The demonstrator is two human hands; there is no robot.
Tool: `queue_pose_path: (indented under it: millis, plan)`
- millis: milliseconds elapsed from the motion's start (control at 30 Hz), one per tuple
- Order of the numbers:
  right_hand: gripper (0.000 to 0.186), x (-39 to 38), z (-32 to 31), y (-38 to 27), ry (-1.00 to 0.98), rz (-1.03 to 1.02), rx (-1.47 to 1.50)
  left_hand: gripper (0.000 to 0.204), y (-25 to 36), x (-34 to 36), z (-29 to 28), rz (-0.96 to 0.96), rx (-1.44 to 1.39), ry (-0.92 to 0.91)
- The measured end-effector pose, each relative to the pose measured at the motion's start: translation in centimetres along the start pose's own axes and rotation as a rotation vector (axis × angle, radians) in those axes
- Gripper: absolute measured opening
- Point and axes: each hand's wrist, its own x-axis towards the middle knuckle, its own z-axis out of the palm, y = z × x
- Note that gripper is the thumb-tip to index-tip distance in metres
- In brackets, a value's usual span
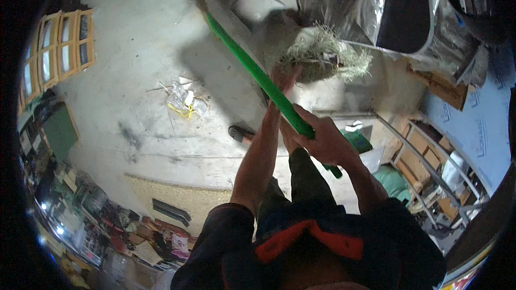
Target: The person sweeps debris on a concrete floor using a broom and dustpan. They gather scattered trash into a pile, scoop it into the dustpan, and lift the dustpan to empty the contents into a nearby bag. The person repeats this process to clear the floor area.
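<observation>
A worker's right hand (333, 142), just past three o'clock from the picture's centre, is wrapped around a long green pole (258, 73) on a concrete workshop floor (129, 59). The pole slants across the view, its far end out toward eleven o'clock, and passes over the left forearm. The left hand (285, 78), at one o'clock, is at the near edge of a shaggy, pale-green fibre bundle (306, 48); blur and overlap make it impossible to tell whether its fingers close on the strands or only touch them.

The step in hand appears to be one of handling the bundle with the left while the right controls the pole. Any further move calls for a firm right grip and room for the left wrist beneath the crossing shaft; the loose strands look likely to snag.

Toward ten o'clock lies a small heap of clear plastic and yellow strands (185, 100). A large plastic-wrapped object (349, 5) stands at one-thirty, beyond the bundle.
</observation>
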Motion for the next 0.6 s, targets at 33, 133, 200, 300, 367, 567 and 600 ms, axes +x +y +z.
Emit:
queue_pose_path:
  millis: [33,133,200,300,367,567,600]
  plan:
    - [0.072,-0.5,-0.8,-0.3,-0.036,0.072,0.007,0.052,-0.4,-0.3,-0.5,-0.005,0.005,0.015]
    - [0.073,-2.0,-3.0,-0.9,-0.036,0.094,0.007,0.055,1.1,-1.5,-5.6,-0.193,-0.232,0.254]
    - [0.075,-2.5,-4.0,-0.6,-0.115,0.172,-0.093,0.041,4.5,-0.8,-13.1,-0.161,-0.264,0.736]
    - [0.079,-2.2,-4.0,0.9,-0.083,0.011,-0.181,0.032,13.0,5.3,-20.3,0.23,-0.38,0.839]
    - [0.081,-1.7,-3.1,2.1,-0.093,-0.009,-0.191,0.041,19.3,12.9,-21.8,0.442,-1.129,0.092]
    - [0.079,-3.5,0.1,3.4,-0.079,-0.019,-0.105,0.084,24.9,26.6,-10.4,0.94,0.764,0.294]
    - [0.078,-3.9,0.4,3.3,-0.089,-0.01,-0.066,0.08,24.5,27.4,-9.4,0.956,0.666,0.293]
